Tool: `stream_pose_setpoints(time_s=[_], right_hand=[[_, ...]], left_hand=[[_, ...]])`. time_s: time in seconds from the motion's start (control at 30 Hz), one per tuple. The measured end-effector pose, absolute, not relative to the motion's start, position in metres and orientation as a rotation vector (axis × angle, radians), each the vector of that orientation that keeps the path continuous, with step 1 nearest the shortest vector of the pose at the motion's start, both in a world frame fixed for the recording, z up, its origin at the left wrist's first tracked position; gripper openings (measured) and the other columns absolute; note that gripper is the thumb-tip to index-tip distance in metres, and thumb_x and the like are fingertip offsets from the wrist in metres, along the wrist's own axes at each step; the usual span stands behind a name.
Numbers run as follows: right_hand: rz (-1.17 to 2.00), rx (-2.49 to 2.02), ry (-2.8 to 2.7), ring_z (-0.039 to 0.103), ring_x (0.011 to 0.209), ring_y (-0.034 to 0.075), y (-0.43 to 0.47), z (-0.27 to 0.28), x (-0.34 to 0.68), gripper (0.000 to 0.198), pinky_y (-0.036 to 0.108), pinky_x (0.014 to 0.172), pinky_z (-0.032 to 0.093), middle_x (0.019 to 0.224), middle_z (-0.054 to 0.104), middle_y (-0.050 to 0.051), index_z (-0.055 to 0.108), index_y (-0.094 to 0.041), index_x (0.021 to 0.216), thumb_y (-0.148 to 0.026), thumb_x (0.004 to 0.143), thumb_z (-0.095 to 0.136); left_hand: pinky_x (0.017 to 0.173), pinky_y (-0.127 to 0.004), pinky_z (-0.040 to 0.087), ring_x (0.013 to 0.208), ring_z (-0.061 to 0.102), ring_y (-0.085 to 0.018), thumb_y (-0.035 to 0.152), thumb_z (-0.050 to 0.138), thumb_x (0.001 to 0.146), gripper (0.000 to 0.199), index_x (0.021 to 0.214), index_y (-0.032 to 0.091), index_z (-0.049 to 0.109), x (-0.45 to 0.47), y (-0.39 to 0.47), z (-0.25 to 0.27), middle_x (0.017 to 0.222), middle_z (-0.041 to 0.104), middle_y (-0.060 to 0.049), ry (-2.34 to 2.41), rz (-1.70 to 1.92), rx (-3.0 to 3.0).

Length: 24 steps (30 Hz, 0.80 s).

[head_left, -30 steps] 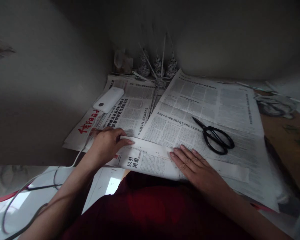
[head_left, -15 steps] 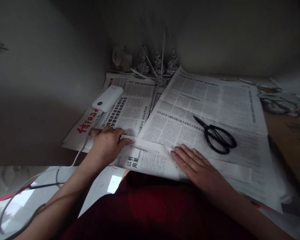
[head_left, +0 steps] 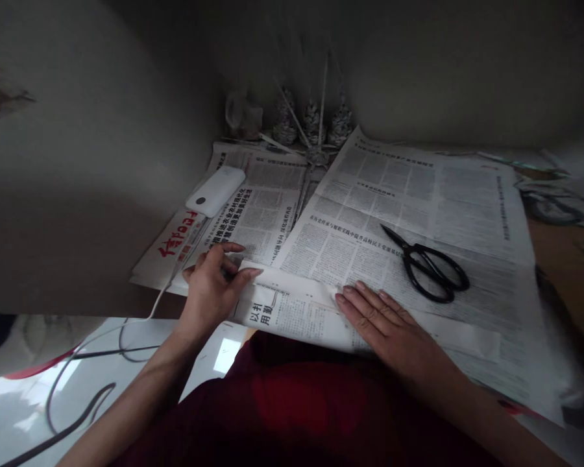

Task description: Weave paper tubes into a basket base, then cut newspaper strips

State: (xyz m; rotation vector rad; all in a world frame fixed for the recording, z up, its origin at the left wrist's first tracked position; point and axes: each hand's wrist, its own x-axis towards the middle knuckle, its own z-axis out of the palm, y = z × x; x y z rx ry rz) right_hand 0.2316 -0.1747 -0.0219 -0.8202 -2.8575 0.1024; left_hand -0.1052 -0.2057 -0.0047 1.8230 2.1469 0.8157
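A folded white strip of newspaper (head_left: 292, 283) runs across the near edge of a printed newspaper sheet (head_left: 296, 321). My right hand (head_left: 382, 321) lies flat on the strip, fingers stretched out side by side. At its left end, the thumb of my left hand (head_left: 214, 282) rests on the strip, while the index finger is raised and a gap shows between the two. Black-handled scissors (head_left: 425, 264) lie on the large newspaper (head_left: 350, 220) beyond my right hand, blades closed and pointing up-left.
A white power bank (head_left: 215, 192) with a cable (head_left: 163, 292) sits on the left newspaper (head_left: 267, 188). Woven paper cones (head_left: 312, 122) and a rayed paper piece (head_left: 317, 155) stand at the back wall. A plastic bag (head_left: 559, 201) lies on the right.
The view has shifted slightly, moving everything a little to the right. My left index finger has lifted away from the thumb. My right hand stays flat on the strip.
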Motion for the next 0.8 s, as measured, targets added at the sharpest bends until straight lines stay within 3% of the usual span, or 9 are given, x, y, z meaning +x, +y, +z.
stream_pose_setpoints(time_s=[0.23, 0.37, 0.63, 0.8], right_hand=[[0.101, -0.809, -2.848, 0.029, 0.147, 0.027, -0.175, -0.023, 0.232, 0.08, 0.051, 0.114, 0.041, 0.16, 0.031, 0.004, 0.003, -0.025, 0.159, -0.005, 0.09, 0.038], [0.109, -0.803, -2.852, 0.029, 0.147, 0.027, -0.174, -0.023, 0.232, 0.08, 0.051, 0.115, 0.041, 0.16, 0.031, 0.004, 0.004, -0.024, 0.16, -0.004, 0.089, 0.038], [0.06, -0.82, -2.859, 0.029, 0.147, 0.026, -0.175, -0.022, 0.231, 0.079, 0.05, 0.115, 0.041, 0.16, 0.032, 0.003, 0.003, -0.025, 0.159, -0.002, 0.091, 0.034], [0.106, -0.808, -2.846, 0.031, 0.147, 0.027, -0.175, -0.023, 0.232, 0.079, 0.051, 0.116, 0.039, 0.16, 0.033, 0.004, 0.003, -0.026, 0.16, -0.005, 0.09, 0.037]], left_hand=[[0.078, -0.043, 0.051, 0.086, 0.065, -0.025, 0.05, 0.069, 0.08, 0.029, 0.096, 0.026, 0.07, -0.1, -0.203, 0.0, 0.074, 0.067, -0.003, 2.295, 0.895, 1.715], [0.076, -0.044, 0.05, 0.084, 0.064, -0.025, 0.052, 0.07, 0.079, 0.027, 0.078, 0.025, 0.068, -0.099, -0.203, 0.002, 0.075, 0.068, -0.004, 2.315, 0.893, 1.674], [0.085, -0.053, 0.042, 0.093, 0.062, -0.033, 0.05, 0.067, 0.081, 0.027, 0.076, 0.024, 0.063, -0.097, -0.2, 0.0, 0.076, 0.068, -0.007, 2.405, 0.756, 1.782], [0.088, -0.055, 0.036, 0.101, 0.055, -0.035, 0.048, 0.064, 0.085, 0.023, 0.087, 0.025, 0.062, -0.092, -0.206, -0.003, 0.089, 0.068, -0.008, 2.441, 0.783, 1.83]])
